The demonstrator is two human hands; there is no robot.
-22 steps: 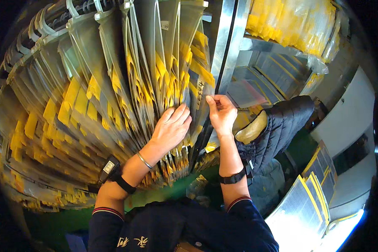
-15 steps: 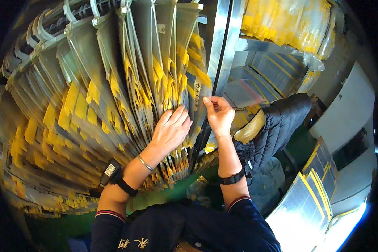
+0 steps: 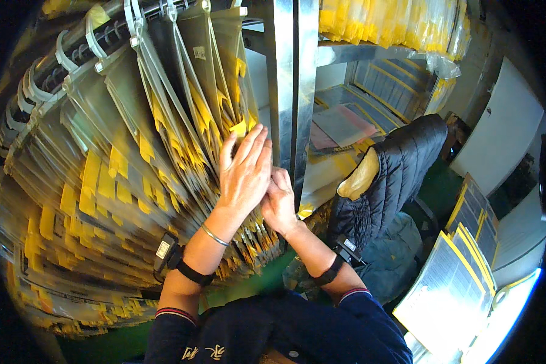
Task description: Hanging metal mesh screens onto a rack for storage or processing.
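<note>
Clear plastic hanging pouches (image 3: 215, 48) holding sheets with yellow edges hang in a dense row from a metal rail. My left hand (image 3: 246, 167) lies against the right end of that row, its fingers stretched out over a yellow-edged sheet (image 3: 239, 128). Just below and to its right, my right hand (image 3: 279, 203) is closed with its fingers curled, touching the left hand at the pouches' outer edge. Its fingertips are partly hidden, so whatever they grip does not show.
A metal post (image 3: 294, 79) stands right beside my hands. Past it, shelves hold yellow-edged sheets (image 3: 394, 85) and a pinkish clear sleeve (image 3: 346, 126). A black quilted jacket (image 3: 400, 161) hangs at the right. More yellow-edged panels (image 3: 446, 291) lean at the lower right.
My right hand has moved left and down from the outermost pouch's edge to beside my left hand. My left hand's fingers have straightened and reach higher. The whole view has shifted a little.
</note>
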